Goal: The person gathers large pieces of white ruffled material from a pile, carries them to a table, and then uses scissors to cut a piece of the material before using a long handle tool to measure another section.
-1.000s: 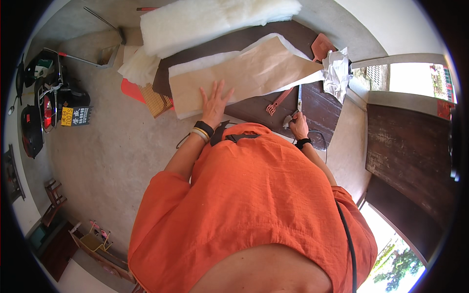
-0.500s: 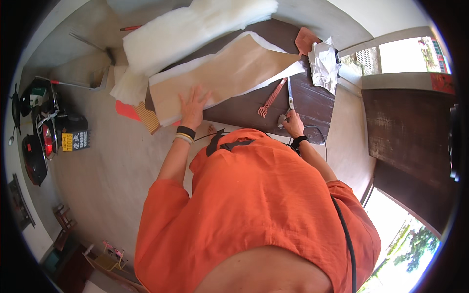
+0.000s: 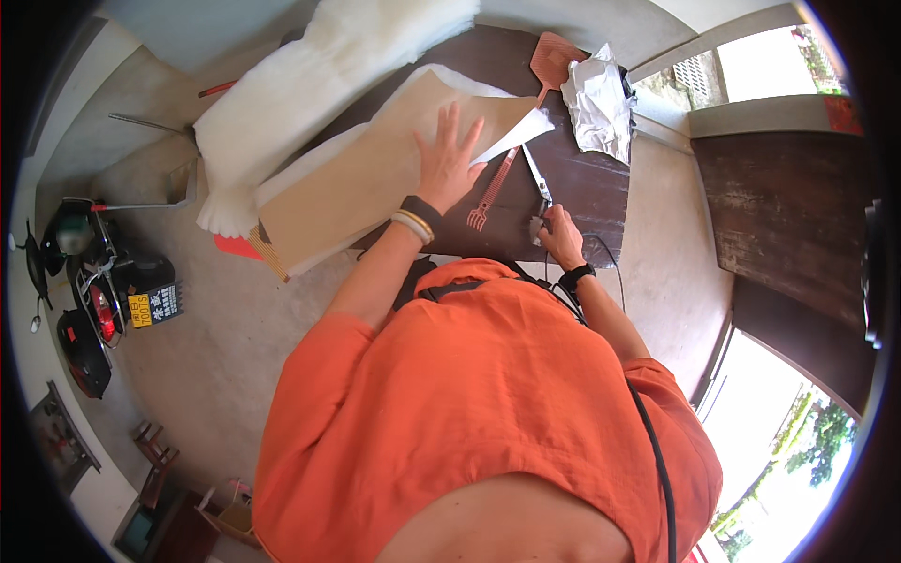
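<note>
My left hand (image 3: 449, 161) lies spread on a long brown paper sheet (image 3: 347, 178), near its right part, with white sheeting (image 3: 526, 127) showing under its edges. My right hand (image 3: 563, 230) is closed round the grey and black handle end of a long silver-bladed tool (image 3: 537, 174), apparently scissors, at the near right of the dark table (image 3: 596, 188); a dark cord loops beside it. Left of the blade lies a pink plastic fork-like tool (image 3: 493, 188). A pink flat paddle (image 3: 552, 61) and crumpled silver-white sheeting (image 3: 596, 98) lie at the far right.
Thick white batting (image 3: 328, 52) lies along the back left, with a red piece (image 3: 235, 246) and striped board beneath the layers. A motorbike (image 3: 94, 291) stands on the left, a long-handled metal tool (image 3: 150, 206) near it. A dark wooden panel (image 3: 788, 206) is at the right.
My left hand has slid up and to the right along the brown paper. The paper's outline has shifted. My right hand stays on the bladed tool, and the whole view has shifted.
</note>
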A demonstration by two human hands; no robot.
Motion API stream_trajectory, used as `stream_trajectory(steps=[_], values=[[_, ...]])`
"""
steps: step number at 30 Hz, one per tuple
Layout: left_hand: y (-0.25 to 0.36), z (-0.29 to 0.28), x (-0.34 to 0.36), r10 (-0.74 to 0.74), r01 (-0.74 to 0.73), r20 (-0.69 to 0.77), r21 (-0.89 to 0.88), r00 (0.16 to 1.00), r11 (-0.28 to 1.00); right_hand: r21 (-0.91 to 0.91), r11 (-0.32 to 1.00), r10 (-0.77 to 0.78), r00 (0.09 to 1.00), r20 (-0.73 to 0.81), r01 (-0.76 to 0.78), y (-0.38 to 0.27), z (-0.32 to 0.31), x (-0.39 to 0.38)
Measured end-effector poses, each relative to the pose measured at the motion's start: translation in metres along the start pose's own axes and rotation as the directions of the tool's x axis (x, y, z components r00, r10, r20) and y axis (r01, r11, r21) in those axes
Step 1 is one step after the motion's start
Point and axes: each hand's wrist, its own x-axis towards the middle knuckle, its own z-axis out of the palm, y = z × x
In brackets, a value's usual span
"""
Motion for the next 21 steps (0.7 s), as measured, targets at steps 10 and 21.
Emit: stream_trajectory(steps=[10,21], values=[[0.011,0.063,0.030,-0.093,0.109,-0.094,0.182,0.991,0.977,0.127,0.991,0.008,0.980,0.197,-0.033,0.029,-0.034,0.022],[0.023,0.056,0.007,-0.022,0.028,-0.037,0.159,0.999,0.987,0.077,0.997,-0.026,0.950,0.311,0.002,0.030,-0.039,0.037]])
